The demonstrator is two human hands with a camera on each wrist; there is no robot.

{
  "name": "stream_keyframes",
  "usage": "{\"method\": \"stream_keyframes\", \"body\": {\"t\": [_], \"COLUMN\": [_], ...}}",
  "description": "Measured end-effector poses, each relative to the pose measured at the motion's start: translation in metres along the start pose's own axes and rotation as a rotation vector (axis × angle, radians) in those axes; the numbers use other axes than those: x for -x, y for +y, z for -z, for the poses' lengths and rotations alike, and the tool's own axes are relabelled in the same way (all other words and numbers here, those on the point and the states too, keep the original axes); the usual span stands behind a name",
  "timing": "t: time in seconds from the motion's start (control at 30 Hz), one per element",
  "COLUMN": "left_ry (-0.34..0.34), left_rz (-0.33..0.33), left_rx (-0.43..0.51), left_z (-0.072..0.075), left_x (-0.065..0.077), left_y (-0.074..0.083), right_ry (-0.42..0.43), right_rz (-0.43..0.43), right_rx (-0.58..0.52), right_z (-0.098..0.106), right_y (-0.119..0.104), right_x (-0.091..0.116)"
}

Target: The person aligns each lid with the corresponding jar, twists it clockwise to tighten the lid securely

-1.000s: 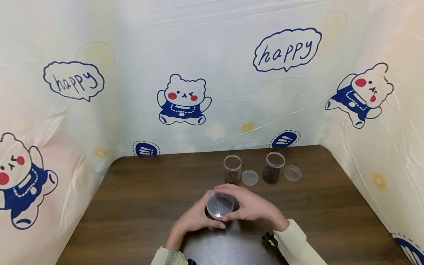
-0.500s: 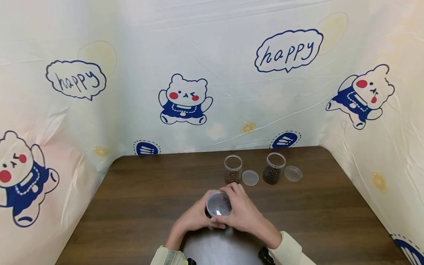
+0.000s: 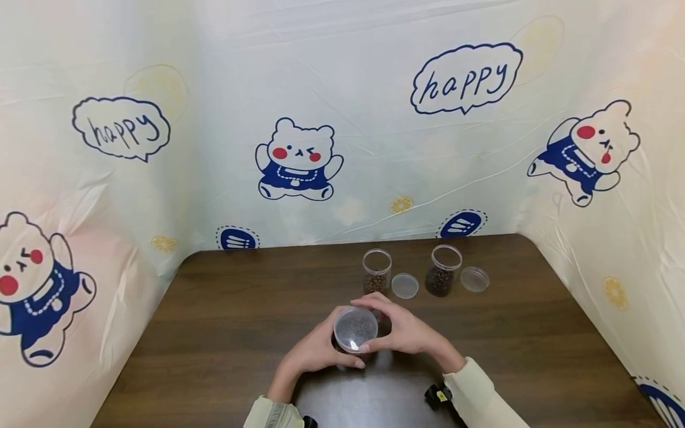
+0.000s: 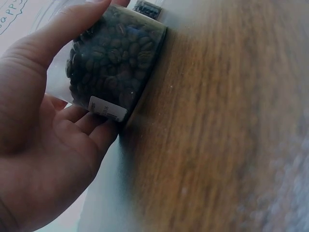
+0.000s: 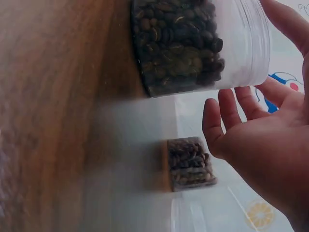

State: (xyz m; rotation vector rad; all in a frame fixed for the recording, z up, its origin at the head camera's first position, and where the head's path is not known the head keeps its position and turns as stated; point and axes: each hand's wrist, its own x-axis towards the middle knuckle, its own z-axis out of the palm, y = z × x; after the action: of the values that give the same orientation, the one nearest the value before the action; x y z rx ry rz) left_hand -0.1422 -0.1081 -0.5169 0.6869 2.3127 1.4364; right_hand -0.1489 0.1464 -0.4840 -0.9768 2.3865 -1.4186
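A clear plastic jar [image 4: 113, 58] partly filled with dark coffee beans stands on the table near the middle, a small white label low on its side. My left hand [image 3: 316, 348] grips it from the left, the thumb along the near side and the other fingers round the far side. A clear round lid [image 3: 355, 329] covers the mouth of the jar. At its edge, my right hand [image 3: 407, 330] holds the lid from the right, with thumb in front and fingertips behind. The right palm stays apart from the jar.
Behind the hands, two uncovered clear jars hold beans: one with brown beans [image 3: 377, 279], one with darker beans [image 3: 440, 282]. A loose lid [image 3: 405, 286] lies between them, and another lid [image 3: 474, 279] lies to the right. A printed cloth [image 3: 374, 148] rises behind the wooden table [image 3: 241, 309].
My right hand turned inward round the lid, then swung back outward to the right, its fingers spreading along the edge. The left hand and jar stayed almost in place.
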Motion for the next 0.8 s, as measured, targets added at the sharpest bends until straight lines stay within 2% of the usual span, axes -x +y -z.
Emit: {"method": "stream_keyframes", "body": {"t": [0.1, 0.2, 0.37, 0.43, 0.5, 0.57, 0.67, 0.8], "left_ry": [-0.003, -0.008, -0.017, -0.02, -0.023, -0.025, -0.018, -0.011], "left_rz": [0.002, 0.003, 0.001, 0.002, 0.004, 0.007, 0.008, 0.01], "left_rx": [0.01, 0.023, 0.043, 0.045, 0.046, 0.044, 0.029, 0.013], "left_z": [0.0, 0.001, 0.0, 0.0, -0.001, -0.001, -0.001, 0.0], "left_x": [0.0, 0.0, 0.001, 0.002, 0.002, 0.002, 0.001, 0.001], "left_y": [0.0, 0.0, -0.001, -0.001, -0.001, -0.001, -0.001, 0.0], "right_ry": [0.029, 0.089, 0.208, 0.231, 0.231, 0.213, 0.164, 0.07], "right_rz": [0.001, -0.038, -0.139, -0.169, -0.197, -0.226, -0.251, -0.186], "right_rx": [0.015, 0.103, 0.407, 0.517, 0.576, 0.555, 0.446, 0.261], "right_z": [-0.003, -0.009, -0.024, -0.029, -0.031, -0.028, -0.019, -0.007], "right_y": [-0.004, -0.014, -0.033, -0.038, -0.041, -0.041, -0.039, -0.033], "right_x": [-0.001, -0.001, -0.001, 0.0, 0.001, 0.002, 0.002, 0.004]}}
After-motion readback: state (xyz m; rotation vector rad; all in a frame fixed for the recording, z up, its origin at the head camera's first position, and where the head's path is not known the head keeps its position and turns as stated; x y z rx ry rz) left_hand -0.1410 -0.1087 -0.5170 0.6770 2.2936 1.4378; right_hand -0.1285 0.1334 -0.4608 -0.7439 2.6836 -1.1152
